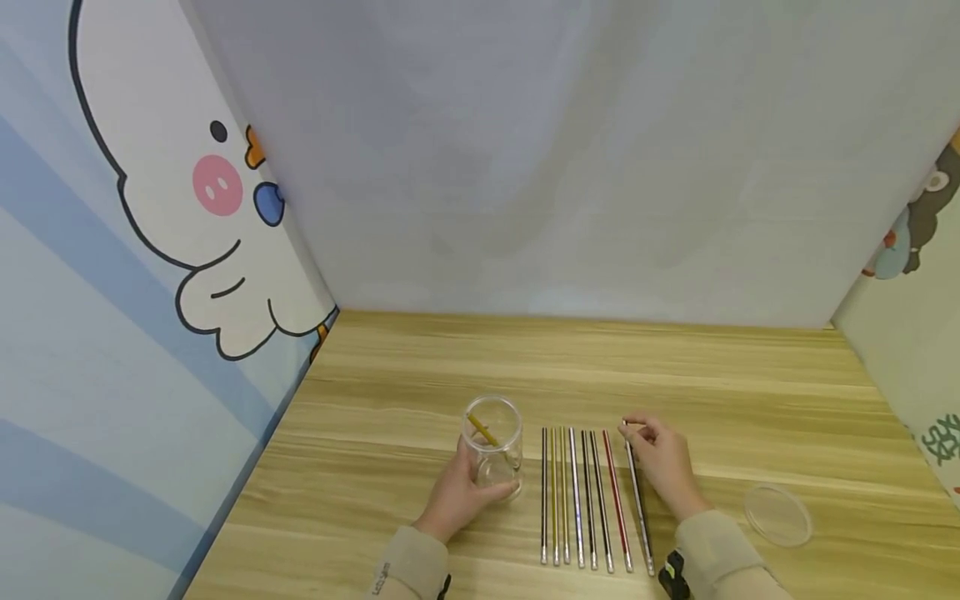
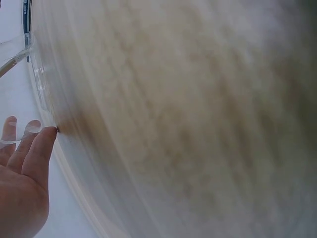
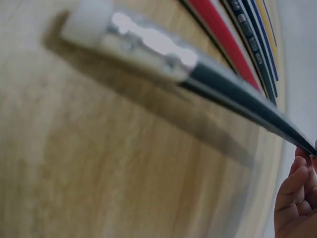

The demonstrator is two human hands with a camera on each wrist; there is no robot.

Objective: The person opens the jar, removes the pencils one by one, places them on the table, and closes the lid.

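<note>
My left hand [image 1: 456, 493] grips a clear jar [image 1: 497, 471] around its lower side. Inside the jar a yellow pencil [image 1: 483, 430] leans at a slant. At the right end of a row, the thumb and fingertips of my right hand [image 1: 663, 460] pinch the far end of a black pencil [image 1: 640, 510]. In the right wrist view the pencil's white eraser [image 3: 89, 24] and metal band loom close to the camera, casting a shadow on the wood. Beside it lies a red pencil [image 1: 617, 493]. The left wrist view shows part of the left hand [image 2: 29, 173] and mostly blurred tabletop.
Left of the red pencil, several black, yellow and silvery-white pencils [image 1: 576, 500] lie side by side, erasers toward me. A clear round lid [image 1: 778, 515] lies right of my right forearm. The wooden table [image 1: 585, 358] ends at a pale back wall [image 1: 555, 183].
</note>
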